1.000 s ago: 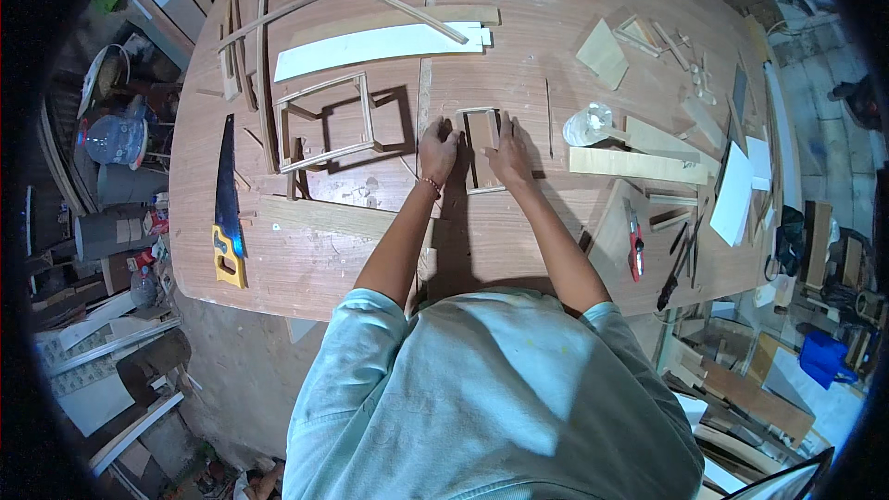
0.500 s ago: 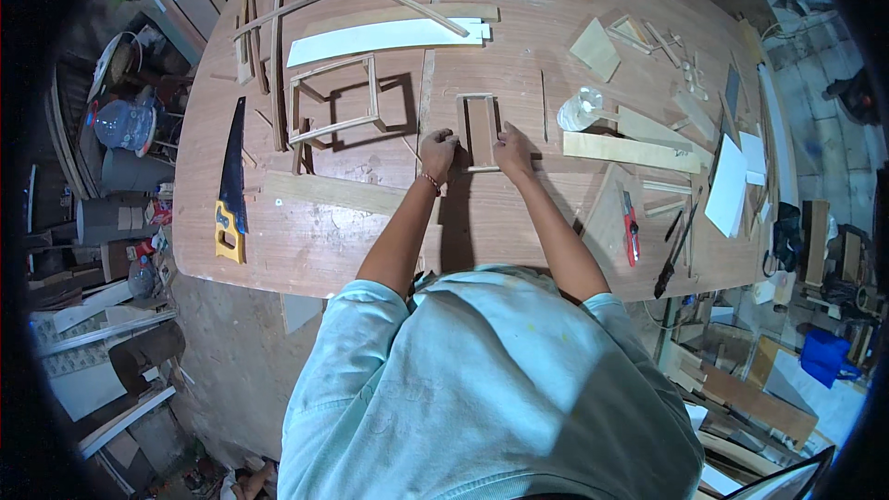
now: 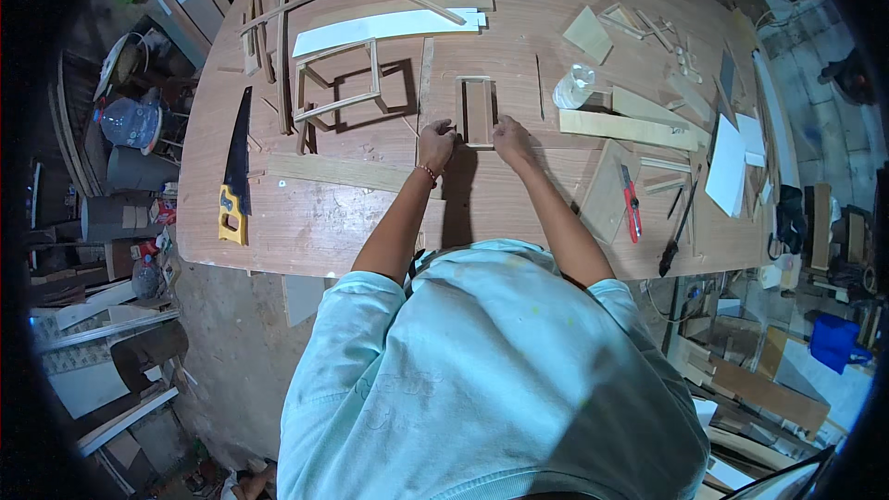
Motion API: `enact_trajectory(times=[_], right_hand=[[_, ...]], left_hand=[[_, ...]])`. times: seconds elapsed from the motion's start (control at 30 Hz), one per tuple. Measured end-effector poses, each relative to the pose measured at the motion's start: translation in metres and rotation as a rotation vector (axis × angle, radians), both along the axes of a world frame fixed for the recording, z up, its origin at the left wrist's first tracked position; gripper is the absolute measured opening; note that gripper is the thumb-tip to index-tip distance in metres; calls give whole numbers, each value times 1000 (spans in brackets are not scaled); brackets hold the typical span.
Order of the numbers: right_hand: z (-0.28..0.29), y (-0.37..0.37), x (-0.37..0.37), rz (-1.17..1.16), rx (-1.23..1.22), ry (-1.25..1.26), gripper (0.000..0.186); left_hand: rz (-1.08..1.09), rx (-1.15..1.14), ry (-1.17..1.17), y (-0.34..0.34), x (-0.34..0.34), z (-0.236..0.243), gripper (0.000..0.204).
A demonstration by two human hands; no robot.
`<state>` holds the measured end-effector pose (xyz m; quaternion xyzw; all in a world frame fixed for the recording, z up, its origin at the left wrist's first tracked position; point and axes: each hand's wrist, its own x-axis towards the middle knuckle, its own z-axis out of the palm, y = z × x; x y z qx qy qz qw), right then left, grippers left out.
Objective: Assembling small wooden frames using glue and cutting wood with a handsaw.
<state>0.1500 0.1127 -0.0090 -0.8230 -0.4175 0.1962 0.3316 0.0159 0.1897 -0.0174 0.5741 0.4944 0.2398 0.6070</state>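
Note:
A small rectangular wooden frame [image 3: 492,109] lies on the table in front of me, its long sides running away from me. My left hand [image 3: 437,144] is closed at its near left corner, fingers curled inward. At the near right corner my right hand [image 3: 511,142] pinches the frame's side. The fingertips are small in view, so their exact contact is hard to make out. Left of my left hand stands a larger open box-shaped frame of wooden sticks [image 3: 375,69]. A flat wooden board [image 3: 343,170] lies beside my left wrist.
A yellow-handled handsaw [image 3: 233,213] lies at left. On the right are a clear plastic container [image 3: 575,86], a pale wooden strip [image 3: 630,129], a red utility knife [image 3: 632,208] and a dark slim tool [image 3: 669,255]. Wooden strips and a white panel [image 3: 384,31] lie at the far side.
Both hands have shifted along the small frame's sides toward its near end. The whole view has tilted slightly; the frame has hardly moved on the table.

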Motion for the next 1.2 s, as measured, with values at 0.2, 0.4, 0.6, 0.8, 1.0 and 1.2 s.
enact_trajectory(times=[0.2, 0.4, 0.6, 0.8, 1.0, 1.2], right_hand=[[3, -8, -13, -60, 56, 66, 33], [6, -20, -18, 1, 42, 153, 39], [-6, -35, -14, -45, 25, 125, 36], [16, -71, -4, -155, -12, 37, 21], [1, -142, 46, -355, 66, -202, 15], [13, -231, 87, -645, -193, -713, 38]], left_hand=[[-12, 100, 10, -5, -8, -8, 31], [-5, 195, 129, -16, -6, -4, 31], [-127, 573, 333, -41, 21, 34, 28], [-249, 603, 150, -85, 40, 20, 25], [-645, 696, 108, -139, 84, 7, 21], [-620, 420, 156, -194, 133, 9, 24]])
